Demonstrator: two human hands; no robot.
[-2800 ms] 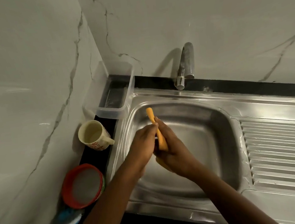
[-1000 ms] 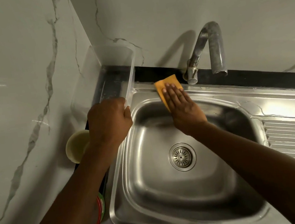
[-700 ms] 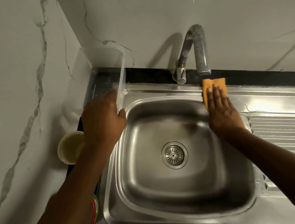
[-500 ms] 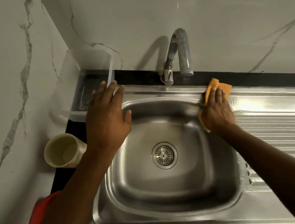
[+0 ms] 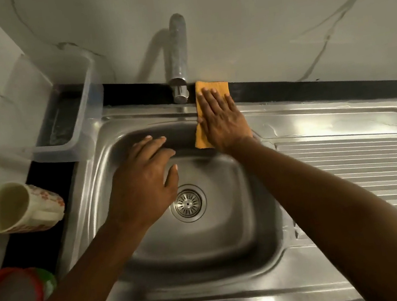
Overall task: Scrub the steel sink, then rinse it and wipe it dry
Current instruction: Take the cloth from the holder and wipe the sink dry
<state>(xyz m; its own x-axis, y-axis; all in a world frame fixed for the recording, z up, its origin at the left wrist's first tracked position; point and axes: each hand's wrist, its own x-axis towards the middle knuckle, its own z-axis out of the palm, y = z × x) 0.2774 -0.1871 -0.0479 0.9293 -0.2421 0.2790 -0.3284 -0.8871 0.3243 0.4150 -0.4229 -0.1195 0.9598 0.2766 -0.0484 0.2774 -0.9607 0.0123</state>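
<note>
Over the sink (image 5: 315, 118), my left hand (image 5: 143, 181) has left the clear tub (image 5: 75, 132) and hangs spread; my right hand (image 5: 221, 119) lies flat on the cloth (image 5: 219, 85) beside the tap (image 5: 178, 51).

black counter (image 5: 311, 87) bears steel sink (image 5: 315, 118), clear tray (image 5: 54, 151), cup (image 5: 19, 206), red-lidded tub (image 5: 9, 299).

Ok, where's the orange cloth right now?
In the head view the orange cloth lies on the back rim of the sink, just right of the tap, flat under the right hand; its lower edge hangs over the basin.
</note>
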